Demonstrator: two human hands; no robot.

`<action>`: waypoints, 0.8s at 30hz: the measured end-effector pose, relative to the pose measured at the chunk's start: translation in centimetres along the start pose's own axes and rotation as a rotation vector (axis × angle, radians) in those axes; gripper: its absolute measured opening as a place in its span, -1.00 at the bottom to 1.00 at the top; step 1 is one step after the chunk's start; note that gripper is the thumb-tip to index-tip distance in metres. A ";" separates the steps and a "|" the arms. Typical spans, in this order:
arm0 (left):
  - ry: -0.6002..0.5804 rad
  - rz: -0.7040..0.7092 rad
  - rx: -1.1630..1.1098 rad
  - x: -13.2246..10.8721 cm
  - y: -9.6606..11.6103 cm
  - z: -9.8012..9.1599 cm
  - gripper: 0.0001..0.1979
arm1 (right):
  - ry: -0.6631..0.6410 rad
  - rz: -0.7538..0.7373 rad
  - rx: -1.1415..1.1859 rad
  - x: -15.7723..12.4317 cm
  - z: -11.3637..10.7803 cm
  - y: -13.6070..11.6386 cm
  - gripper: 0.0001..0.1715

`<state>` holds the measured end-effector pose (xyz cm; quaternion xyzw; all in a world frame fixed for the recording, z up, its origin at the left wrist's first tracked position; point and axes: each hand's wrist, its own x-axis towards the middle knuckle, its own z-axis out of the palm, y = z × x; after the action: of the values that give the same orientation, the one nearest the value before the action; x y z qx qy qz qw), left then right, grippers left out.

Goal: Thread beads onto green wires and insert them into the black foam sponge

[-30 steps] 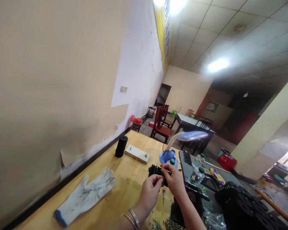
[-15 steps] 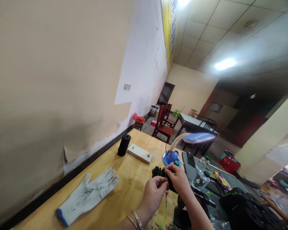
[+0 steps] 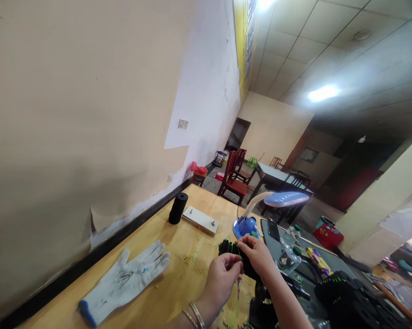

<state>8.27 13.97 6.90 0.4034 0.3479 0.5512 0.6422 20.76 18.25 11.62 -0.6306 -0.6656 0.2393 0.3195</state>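
Two hands meet near six o'clock over the table (image 3: 171, 283). Your right hand (image 3: 260, 256) is curled round a green-threaded black foam piece (image 3: 229, 249), and your left hand (image 3: 223, 275) is pinched tight at its near edge. Similar black pieces (image 3: 350, 299) heaped at four o'clock look finished; this one does not.

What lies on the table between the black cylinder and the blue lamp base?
A flat white board with two upright pins, seen in the head view, between the black cylinder and the lamp base.
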 end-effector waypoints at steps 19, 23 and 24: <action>0.006 0.007 -0.007 0.1 0.0 -0.2 -0.77 | 0.019 0.021 -0.017 -0.1 0.0 -0.5 -0.75; 0.010 0.010 0.000 -0.1 0.1 -0.2 -0.77 | 0.021 0.026 -0.020 -0.1 -0.1 -0.5 -0.77; 0.008 0.010 0.000 -0.1 0.1 -0.3 -0.77 | 0.019 0.025 -0.018 -0.1 -0.1 -0.6 -0.77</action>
<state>7.98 13.91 6.88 0.4032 0.3484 0.5559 0.6380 20.47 18.07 12.08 -0.6441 -0.6567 0.2313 0.3170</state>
